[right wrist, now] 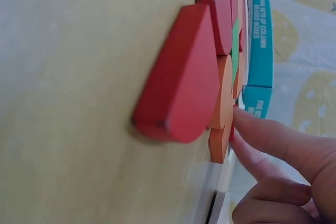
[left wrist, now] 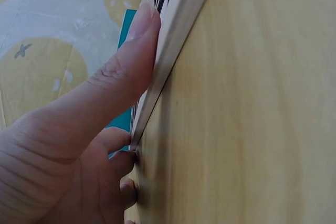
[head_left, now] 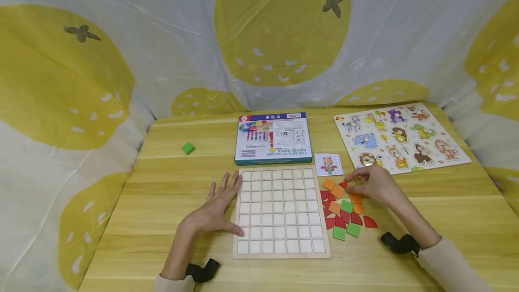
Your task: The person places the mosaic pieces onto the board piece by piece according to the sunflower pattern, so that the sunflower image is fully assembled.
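A wooden grid board (head_left: 281, 256) with rows of pale square cells lies flat on the table. My left hand (head_left: 211, 211) is spread along its left edge, the thumb on the lower left rim and the other fingers at the upper left side. To the board's right lies a loose cluster of orange squares, green squares (head_left: 339, 233) and red quarter-circle pieces (head_left: 370, 222). At the far side of that cluster, my right hand (head_left: 375, 184) pinches a small red piece (head_left: 343, 184) between thumb and forefinger; the fingers partly hide its shape. A patterned card (head_left: 323, 158) showing a flower on a grid lies just beyond.
Behind the board lies a boxed bead set (head_left: 273, 139). An animal puzzle board (head_left: 385, 141) occupies the back right, close to my right hand. One green block (head_left: 188, 148) sits alone at the back left. A fruit-print cloth (head_left: 162, 57) hangs behind the table.
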`<state>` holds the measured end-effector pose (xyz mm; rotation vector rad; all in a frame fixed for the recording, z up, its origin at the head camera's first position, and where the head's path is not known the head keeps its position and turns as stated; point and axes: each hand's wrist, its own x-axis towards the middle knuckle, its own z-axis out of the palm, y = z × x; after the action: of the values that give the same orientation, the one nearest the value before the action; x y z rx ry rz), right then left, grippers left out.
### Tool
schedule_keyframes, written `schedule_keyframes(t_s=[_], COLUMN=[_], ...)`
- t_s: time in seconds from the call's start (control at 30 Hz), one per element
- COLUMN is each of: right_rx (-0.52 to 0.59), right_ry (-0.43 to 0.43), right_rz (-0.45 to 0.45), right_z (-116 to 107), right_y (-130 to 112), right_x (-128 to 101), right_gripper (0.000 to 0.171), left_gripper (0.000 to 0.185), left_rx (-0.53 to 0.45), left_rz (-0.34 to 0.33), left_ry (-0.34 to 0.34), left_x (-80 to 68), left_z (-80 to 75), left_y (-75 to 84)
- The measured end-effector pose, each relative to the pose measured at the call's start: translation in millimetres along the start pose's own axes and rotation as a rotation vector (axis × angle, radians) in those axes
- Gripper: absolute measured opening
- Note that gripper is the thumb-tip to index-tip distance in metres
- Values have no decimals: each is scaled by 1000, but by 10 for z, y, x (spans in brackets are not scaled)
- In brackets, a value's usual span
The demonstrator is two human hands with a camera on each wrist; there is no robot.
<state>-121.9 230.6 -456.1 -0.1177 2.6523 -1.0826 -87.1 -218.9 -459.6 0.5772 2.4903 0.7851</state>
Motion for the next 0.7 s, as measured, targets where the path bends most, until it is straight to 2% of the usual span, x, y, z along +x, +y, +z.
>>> schedule_keyframes(t_s=[0.23,0.47,0.7], right_rx=[-4,27,40], right_ry=[-4,-43,-42], right_rz=[-27,-35,-59], right_z=[-9,-2,49], right_y=[-18,-8,-103], right_x=[-6,5,2], right_gripper=[20,22,25], left_gripper=[142,142,142], left_rx=[-7,-10,-8], left_rz=[8,3,-7], left_ry=[1,0,0], left_x=[0,5,4], left_z=[-8,-13,-2], left_y=[0,-7,-8])
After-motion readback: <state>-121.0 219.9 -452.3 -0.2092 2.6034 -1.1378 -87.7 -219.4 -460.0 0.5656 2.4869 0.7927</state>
